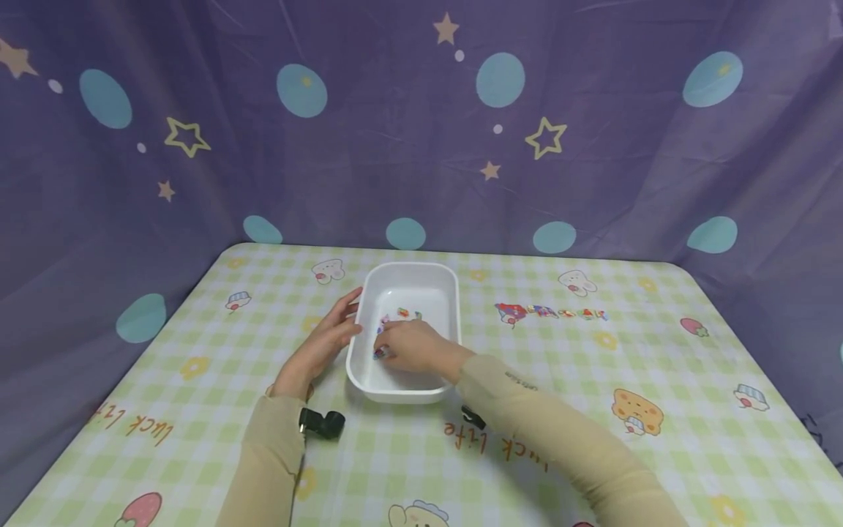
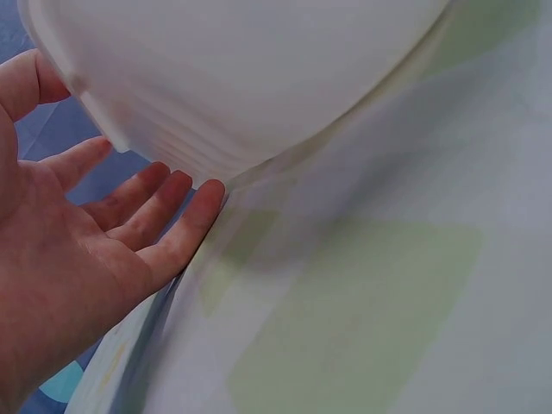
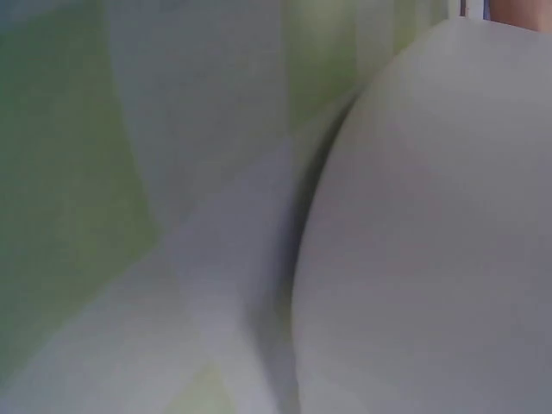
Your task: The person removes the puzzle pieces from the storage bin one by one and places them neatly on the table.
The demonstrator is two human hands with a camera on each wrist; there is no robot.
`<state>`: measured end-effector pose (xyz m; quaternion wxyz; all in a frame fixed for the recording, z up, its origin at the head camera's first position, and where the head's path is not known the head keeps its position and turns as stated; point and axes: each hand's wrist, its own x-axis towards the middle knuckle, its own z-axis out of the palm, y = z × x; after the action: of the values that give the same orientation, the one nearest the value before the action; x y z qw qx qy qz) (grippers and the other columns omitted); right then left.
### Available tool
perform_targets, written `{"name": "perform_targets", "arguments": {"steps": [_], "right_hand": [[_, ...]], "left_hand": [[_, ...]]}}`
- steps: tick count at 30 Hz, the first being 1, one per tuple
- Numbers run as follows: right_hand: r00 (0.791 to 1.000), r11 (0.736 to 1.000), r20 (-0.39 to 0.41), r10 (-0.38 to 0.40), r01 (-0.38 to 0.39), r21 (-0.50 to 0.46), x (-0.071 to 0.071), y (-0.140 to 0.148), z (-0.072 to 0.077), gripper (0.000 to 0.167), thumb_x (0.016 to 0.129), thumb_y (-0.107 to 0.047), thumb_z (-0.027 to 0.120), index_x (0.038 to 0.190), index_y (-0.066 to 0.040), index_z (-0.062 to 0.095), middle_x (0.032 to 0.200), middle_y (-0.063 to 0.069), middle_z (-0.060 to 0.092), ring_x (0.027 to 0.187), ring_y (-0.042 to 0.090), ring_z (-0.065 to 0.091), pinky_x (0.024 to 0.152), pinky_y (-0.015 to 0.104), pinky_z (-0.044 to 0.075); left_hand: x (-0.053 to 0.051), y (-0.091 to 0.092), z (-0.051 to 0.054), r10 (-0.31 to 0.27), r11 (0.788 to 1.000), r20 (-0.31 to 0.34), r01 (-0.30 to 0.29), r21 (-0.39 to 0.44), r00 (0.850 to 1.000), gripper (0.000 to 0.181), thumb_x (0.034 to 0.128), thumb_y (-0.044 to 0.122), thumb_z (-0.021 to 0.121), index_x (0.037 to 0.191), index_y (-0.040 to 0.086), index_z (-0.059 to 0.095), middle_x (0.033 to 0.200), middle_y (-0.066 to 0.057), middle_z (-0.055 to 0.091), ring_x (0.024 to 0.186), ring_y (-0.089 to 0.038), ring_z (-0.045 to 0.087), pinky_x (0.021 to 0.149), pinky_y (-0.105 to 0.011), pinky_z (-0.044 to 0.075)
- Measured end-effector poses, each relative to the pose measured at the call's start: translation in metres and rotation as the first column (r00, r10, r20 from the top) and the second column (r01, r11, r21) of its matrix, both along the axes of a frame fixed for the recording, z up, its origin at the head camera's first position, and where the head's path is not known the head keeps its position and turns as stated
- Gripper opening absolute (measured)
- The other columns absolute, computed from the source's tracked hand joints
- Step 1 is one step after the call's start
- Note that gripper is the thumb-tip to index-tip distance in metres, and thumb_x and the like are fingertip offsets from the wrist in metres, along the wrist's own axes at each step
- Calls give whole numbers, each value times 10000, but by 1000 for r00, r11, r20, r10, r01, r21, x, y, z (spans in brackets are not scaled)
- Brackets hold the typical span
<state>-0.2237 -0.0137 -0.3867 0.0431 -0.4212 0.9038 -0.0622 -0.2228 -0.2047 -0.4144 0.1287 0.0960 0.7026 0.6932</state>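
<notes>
A white rectangular tub stands on the checked tablecloth, and its outer wall fills the top of the left wrist view. Against its left side rests the left hand, whose fingers spread loosely along the wall while the thumb touches the rim; the left wrist view shows this hand too. Inside the tub the right hand reaches down, fingers bent downward at small colourful pieces on the bottom. Whether it pinches one is hidden. Only the tub's wall fills the right wrist view.
Right of the tub, several colourful pieces lie in a row on the tablecloth. A purple curtain with stars and blue ovals hangs behind the table. Dark clips sit at the wrists.
</notes>
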Motion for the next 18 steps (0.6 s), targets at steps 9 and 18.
{"name": "perform_targets", "arguments": {"steps": [9, 18], "right_hand": [[1000, 999, -9, -2, 2, 48, 0, -6, -2, 196, 808, -236, 651, 1000, -234, 686, 998, -90, 623, 943, 69, 571, 802, 243, 478], [1000, 996, 23, -12, 10, 91, 1, -6, 2, 90, 761, -217, 683, 850, -219, 672, 835, -93, 609, 792, 68, 561, 727, 235, 467]], "left_hand": [[1, 0, 2, 0, 1000, 0, 0, -9, 1000, 728, 852, 62, 478, 1470, 190, 117, 1466, -176, 203, 1310, -345, 287, 1055, -445, 299], [1, 0, -1, 10, 1000, -6, -10, 6, 1000, 725, 839, 40, 466, 1468, 175, 131, 1458, -195, 206, 1295, -364, 291, 1057, -453, 295]]}}
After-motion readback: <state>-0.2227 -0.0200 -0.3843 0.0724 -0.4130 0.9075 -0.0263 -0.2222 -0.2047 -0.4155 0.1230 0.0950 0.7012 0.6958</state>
